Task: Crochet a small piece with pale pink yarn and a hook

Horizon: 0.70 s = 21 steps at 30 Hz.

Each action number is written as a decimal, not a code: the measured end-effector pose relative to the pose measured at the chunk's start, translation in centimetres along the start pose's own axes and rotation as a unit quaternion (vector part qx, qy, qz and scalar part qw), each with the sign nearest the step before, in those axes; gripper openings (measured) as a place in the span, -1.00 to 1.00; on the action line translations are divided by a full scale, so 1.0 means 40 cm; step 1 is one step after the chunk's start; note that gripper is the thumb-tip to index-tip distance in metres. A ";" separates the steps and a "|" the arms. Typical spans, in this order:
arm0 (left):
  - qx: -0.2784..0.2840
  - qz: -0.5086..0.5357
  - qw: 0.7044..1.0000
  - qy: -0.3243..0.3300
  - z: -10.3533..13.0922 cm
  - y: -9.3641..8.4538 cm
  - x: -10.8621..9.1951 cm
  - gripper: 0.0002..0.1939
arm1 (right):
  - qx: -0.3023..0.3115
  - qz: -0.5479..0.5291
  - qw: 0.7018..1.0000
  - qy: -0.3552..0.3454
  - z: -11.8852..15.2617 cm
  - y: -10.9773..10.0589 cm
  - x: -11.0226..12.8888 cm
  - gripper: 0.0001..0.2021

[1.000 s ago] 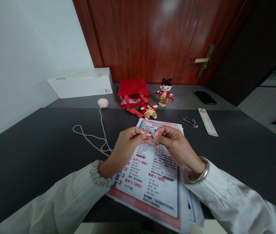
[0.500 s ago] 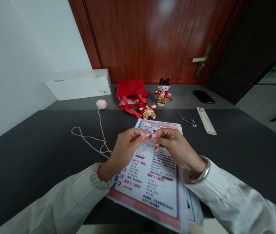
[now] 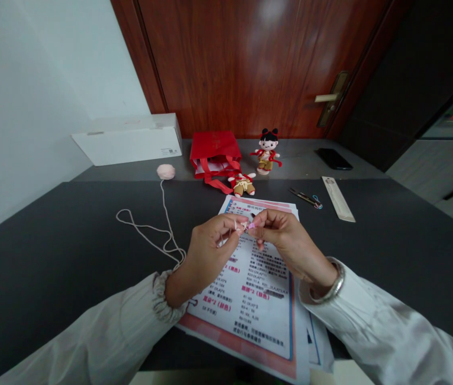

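My left hand (image 3: 209, 245) is closed in a pinch on a small piece of pale pink crochet work (image 3: 241, 226). From that hand, pale yarn (image 3: 169, 231) trails left across the table to a pale pink yarn ball (image 3: 166, 171). Thumb and fingers of my right hand (image 3: 286, 235) close on a crochet hook (image 3: 251, 226), of which only a pink-purple bit shows. Its tip meets the crochet work, and the fingers hide the rest. Both hands are above printed pattern sheets (image 3: 264, 326), fingertips nearly touching.
Behind the sheets lie a crocheted doll body (image 3: 243, 185) and a red gift bag (image 3: 215, 147). A finished doll (image 3: 268, 152) stands nearby. Small scissors (image 3: 306, 198), a white slim packet (image 3: 337, 199) and a black phone (image 3: 334, 159) lie right. A white box (image 3: 128, 140) sits back left.
My left hand has turned slightly and shifted a little down and right, its fingertips closer to the hook. My right hand has barely moved.
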<state>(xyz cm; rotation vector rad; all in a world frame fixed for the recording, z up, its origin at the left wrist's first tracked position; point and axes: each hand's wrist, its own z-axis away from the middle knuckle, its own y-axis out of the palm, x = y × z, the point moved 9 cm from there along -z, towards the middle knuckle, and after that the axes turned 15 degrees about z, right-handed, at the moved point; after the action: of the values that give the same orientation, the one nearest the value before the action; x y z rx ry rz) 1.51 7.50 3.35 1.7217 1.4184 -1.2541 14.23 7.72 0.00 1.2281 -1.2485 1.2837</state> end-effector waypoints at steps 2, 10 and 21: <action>0.003 -0.020 0.999 0.030 0.001 0.001 -0.010 -0.89 | -0.002 0.007 1.000 -0.001 0.000 -0.001 0.001 -0.76; 0.005 -0.060 0.990 0.128 0.009 0.005 -0.034 -0.87 | 0.001 0.027 1.000 -0.007 0.001 -0.003 0.006 -0.76; -0.004 -0.079 0.986 0.146 0.012 0.005 -0.053 -0.87 | -0.027 0.013 0.999 -0.020 0.004 -0.014 0.020 -0.79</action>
<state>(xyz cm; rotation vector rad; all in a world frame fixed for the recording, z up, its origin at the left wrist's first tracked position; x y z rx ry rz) 1.58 6.15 5.06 1.8776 1.7542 -1.1062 14.75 7.57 0.83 1.2092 -1.3229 1.2412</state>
